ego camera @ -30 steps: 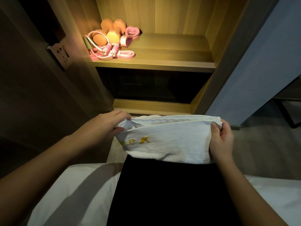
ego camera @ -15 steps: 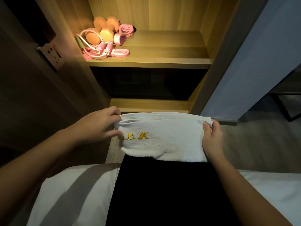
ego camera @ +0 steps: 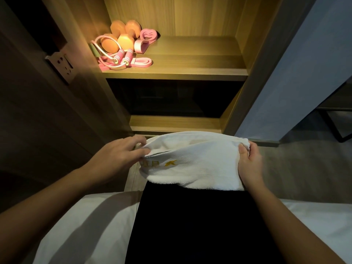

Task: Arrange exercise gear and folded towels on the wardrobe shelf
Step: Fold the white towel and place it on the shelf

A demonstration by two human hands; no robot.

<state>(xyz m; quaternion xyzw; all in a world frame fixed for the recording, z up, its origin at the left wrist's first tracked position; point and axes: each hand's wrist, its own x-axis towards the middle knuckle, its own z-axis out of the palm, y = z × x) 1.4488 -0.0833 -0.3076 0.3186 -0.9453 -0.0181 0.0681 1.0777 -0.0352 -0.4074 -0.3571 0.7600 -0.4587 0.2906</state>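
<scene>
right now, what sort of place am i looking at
Probably a bedroom, perhaps a hotel room: a lit wooden wardrobe shelf holding dumbbells and a skipping rope, white bedding in the foreground, and a white towel with gold embroidered logo.

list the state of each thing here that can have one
towel, folded, held at both ends
left hand, pinches the towel's left end
right hand, grips the towel's right end
dumbbells, lying on the shelf's left side
jump rope, coiled before the dumbbells
shelf, lit
</scene>
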